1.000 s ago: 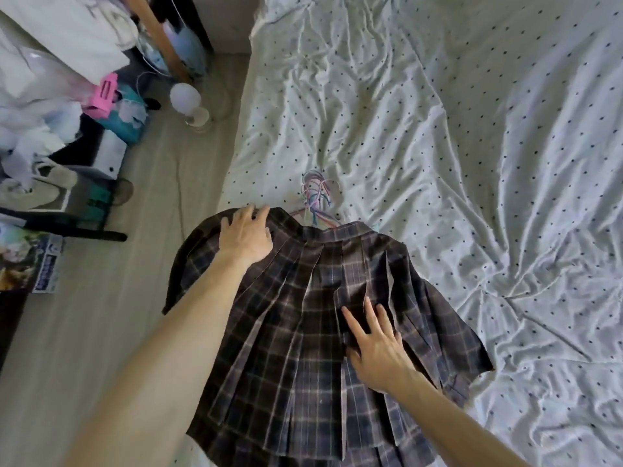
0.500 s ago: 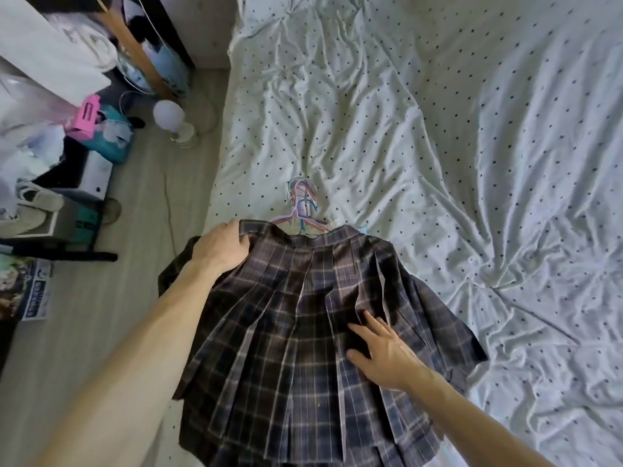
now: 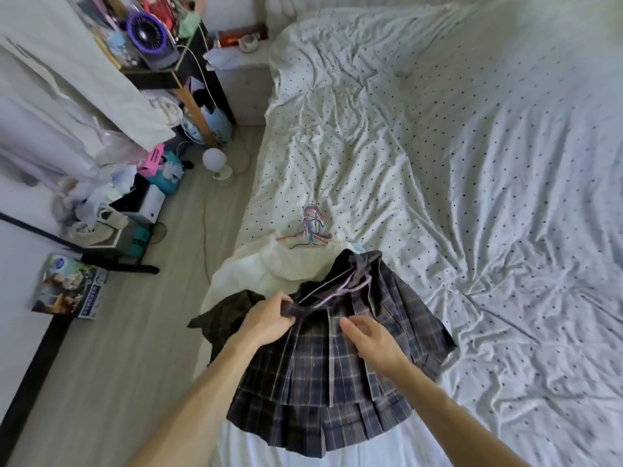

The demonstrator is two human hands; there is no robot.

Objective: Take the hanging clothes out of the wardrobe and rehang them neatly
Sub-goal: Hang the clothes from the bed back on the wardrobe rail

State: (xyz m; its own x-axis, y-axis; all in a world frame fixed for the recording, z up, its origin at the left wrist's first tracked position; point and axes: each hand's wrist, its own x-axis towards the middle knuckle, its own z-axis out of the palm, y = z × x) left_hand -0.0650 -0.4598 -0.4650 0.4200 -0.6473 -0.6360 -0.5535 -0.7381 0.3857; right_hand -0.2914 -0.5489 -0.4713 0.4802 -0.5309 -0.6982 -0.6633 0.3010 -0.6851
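Fingers [image 3: 285,306] of the left hand [image 3: 266,320] now grip the skirt [image 3: 337,382] by its waistband, pulled back at centre; the right hand [image 3: 374,338] is loosely open. Removal seems begun.

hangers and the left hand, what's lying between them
A cream-white garment lies between the hangers and the left hand gripping the skirt, seen in the head view.

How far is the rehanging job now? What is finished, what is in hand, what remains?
Done: the plaid skirt and a white garment lie on the bed, out of the wardrobe. In hand: the left hand grips the skirt's waistband; the right hand is open over its pleats. Left: the skirt looks off any hanger, and the hangers lie beyond it, so hanging it remains.
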